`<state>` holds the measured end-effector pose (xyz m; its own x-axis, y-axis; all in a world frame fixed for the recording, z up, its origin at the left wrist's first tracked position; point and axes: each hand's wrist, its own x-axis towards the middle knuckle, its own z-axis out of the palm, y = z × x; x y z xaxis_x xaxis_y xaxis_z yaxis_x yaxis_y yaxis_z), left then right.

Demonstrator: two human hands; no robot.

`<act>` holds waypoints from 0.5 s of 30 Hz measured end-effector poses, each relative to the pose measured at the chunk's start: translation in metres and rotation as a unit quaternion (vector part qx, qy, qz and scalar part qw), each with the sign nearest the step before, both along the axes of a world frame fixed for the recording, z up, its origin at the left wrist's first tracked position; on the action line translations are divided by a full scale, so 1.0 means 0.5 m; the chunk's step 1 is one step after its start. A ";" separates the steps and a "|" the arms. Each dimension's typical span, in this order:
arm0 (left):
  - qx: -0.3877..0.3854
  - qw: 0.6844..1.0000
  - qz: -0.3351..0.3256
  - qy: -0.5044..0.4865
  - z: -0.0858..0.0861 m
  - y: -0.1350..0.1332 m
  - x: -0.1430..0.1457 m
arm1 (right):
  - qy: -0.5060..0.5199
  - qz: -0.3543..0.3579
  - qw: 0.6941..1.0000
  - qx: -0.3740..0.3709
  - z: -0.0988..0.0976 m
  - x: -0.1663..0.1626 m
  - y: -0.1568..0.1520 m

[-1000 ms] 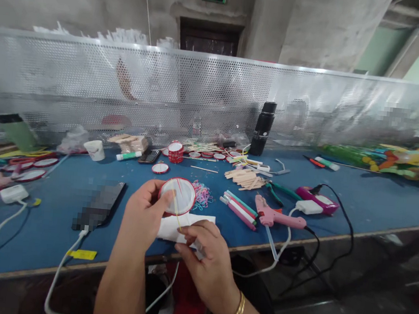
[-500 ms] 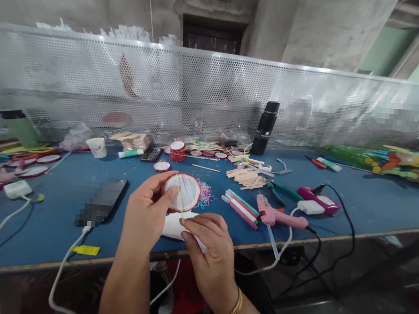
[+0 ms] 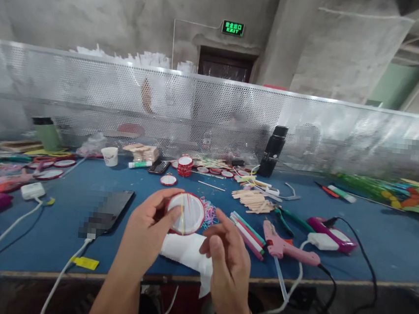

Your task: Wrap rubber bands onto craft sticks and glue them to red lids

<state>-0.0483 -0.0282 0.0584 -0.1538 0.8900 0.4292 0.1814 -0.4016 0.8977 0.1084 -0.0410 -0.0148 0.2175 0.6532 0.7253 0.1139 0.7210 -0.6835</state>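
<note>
View: head camera, looking forward and down over a cluttered workbench.
Left hand: the left hand (image 3: pixel 146 230) grips a round disc by its left edge, thumb across the front and fingers curled behind it.
Disc: the red-rimmed white disc (image 3: pixel 186 214) is held up above the near part of the table, its face tilted toward the camera, with thin yellow and red bands crossing its face.
Right hand: the right hand (image 3: pixel 227 262) is just beside the disc's right edge, fingers loosely bent and pointing at it. Whether the fingertips pinch a band cannot be told.
Under the hands: a crumpled white sheet (image 3: pixel 185 251) lies at the table's near edge.
Table: a blue table (image 3: pixel 39 229) with a wooden front edge.
Left of the hands: a dark phone (image 3: pixel 105 213) lying flat and a white charger (image 3: pixel 33 190) with its cable.
Right of the hands: coloured sticks (image 3: pixel 249 227), then a pink glue gun (image 3: pixel 286 241).
Just behind the disc: a small heap of coloured rubber bands (image 3: pixel 209 211).
Further back: a pile of wooden sticks (image 3: pixel 253 200), a stack of red-rimmed discs (image 3: pixel 185 165), a paper cup (image 3: pixel 111 156) and a black bottle (image 3: pixel 273 144).
Backdrop: a perforated metal screen (image 3: pixel 89 96) along the table's far side, with a green exit sign (image 3: pixel 232 28) on the wall above.
</note>
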 end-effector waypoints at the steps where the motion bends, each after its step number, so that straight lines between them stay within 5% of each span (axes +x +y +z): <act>1: -0.004 1.000 -0.012 0.015 0.001 -0.003 0.003 | -0.021 -0.009 1.000 0.008 0.013 0.002 0.012; 6: -0.024 0.998 -0.049 0.037 -0.001 -0.002 0.020 | -0.129 -0.089 0.984 0.084 0.051 0.011 0.056; 15: 0.008 0.995 0.037 0.093 -0.006 -0.001 0.049 | -0.151 -0.163 0.963 0.151 0.014 0.033 0.051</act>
